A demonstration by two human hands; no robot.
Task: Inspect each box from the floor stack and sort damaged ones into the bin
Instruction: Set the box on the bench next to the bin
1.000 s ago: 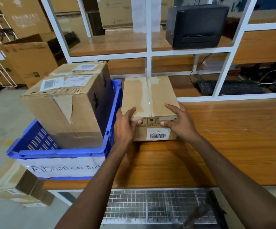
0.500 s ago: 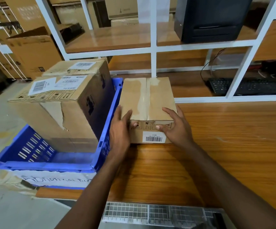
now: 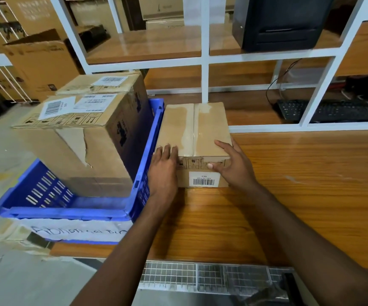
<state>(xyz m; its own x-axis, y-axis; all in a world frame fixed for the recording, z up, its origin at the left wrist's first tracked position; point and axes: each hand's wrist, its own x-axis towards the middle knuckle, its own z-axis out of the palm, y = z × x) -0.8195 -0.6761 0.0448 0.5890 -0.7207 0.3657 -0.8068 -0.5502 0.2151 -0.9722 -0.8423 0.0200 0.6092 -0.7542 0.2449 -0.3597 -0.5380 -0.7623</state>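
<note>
- The torn box (image 3: 79,151) stands inside the blue bin (image 3: 68,212), its front face ripped. A second box (image 3: 103,83) stands behind it in the bin, so the damaged pile looks already begun.
- The left hand (image 3: 163,168) lies just right of the bin's right wall. Its grip is apart: the fingers lie fairly straight over the near left top edge of the small box (image 3: 195,133), pressing rather than clasping. The thumb is hidden.
- The small box sits on the table (image 3: 289,195) immediately right of the bin, close against its wall, taped seam up and barcode label facing the person.
- The right hand (image 3: 233,166), further right of the bin, has its grip clamped on the small box's near right corner, fingers on top and thumb on the front face.
- The step in hand seems to be inspection. The top and front look sound, so the next move likely calls for turning the box to check its hidden faces before any lift left into the bin.
</note>
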